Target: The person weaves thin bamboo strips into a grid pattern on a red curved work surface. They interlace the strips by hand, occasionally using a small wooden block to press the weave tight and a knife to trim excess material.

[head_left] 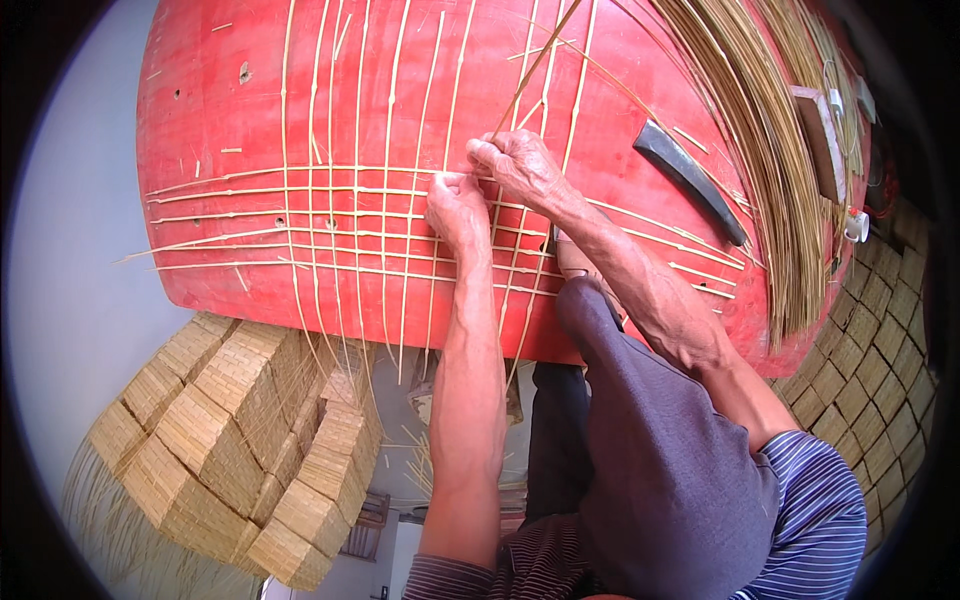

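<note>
A lattice of crossed pale bamboo strips point(384, 235) lies on a red board point(210, 120). My left hand point(458, 208) pinches at the lattice's upper crossings, its fingertips partly hidden. Just right of it and higher, my right hand point(522, 168) is closed on a long, darker bamboo strip point(540, 60) that runs up to the top edge. A dark, slightly curved bar point(688, 182) lies to the right of my hands. My bare foot point(572, 258) and bent, trousered knee point(650, 440) are below my right hand.
A long bundle of thin strips point(758, 150) runs down the board's right side, beside a wooden block point(815, 135) and a white cup point(857, 226). Stacked woven bamboo pieces point(240, 410) stand below left; more woven squares point(865, 370) lie at right. A pale wall point(70, 230) is at left.
</note>
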Tool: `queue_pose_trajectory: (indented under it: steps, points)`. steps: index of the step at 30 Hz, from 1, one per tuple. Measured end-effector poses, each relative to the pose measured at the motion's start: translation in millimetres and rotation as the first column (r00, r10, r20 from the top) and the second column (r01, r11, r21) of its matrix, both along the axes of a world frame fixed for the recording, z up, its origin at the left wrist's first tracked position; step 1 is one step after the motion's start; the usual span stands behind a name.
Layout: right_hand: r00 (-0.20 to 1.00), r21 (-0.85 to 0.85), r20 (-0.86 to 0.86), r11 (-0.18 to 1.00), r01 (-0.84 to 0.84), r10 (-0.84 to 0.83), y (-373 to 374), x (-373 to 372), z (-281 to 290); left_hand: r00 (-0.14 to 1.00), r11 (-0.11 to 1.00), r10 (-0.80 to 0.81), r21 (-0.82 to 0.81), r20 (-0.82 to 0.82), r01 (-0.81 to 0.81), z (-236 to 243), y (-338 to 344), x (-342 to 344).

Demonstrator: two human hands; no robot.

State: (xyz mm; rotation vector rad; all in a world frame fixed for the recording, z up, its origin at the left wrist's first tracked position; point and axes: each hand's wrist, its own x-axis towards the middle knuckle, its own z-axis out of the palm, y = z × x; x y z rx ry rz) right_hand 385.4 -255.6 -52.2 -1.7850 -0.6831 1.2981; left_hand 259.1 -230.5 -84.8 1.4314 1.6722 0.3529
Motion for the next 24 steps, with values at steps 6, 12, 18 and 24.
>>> queue_pose_trajectory:
  steps: [6, 12, 18, 24]
  points:
    - [0.920, -0.052, 0.298, 0.958, 0.282, -0.255, -1, 35, 6, 0.975, 0.986, 0.016, -0.163, 0.220, 0.021, 19, -5, -13]
    - [0.934, -0.155, -0.084, 0.930, 0.333, -0.348, 1, 62, -11, 0.978, 0.974, 0.031, -0.225, 0.208, 0.017, 23, -30, 15]
    - [0.910, -0.239, -0.227, 0.926, 0.293, -0.346, 7, 60, -8, 0.984, 0.968, 0.071, -0.248, 0.166, -0.028, 18, -31, 17]
    - [0.919, -0.214, -0.249, 0.943, 0.256, -0.306, 1, 63, -11, 0.987, 0.969, 0.037, -0.245, 0.156, 0.002, 13, -31, 19]
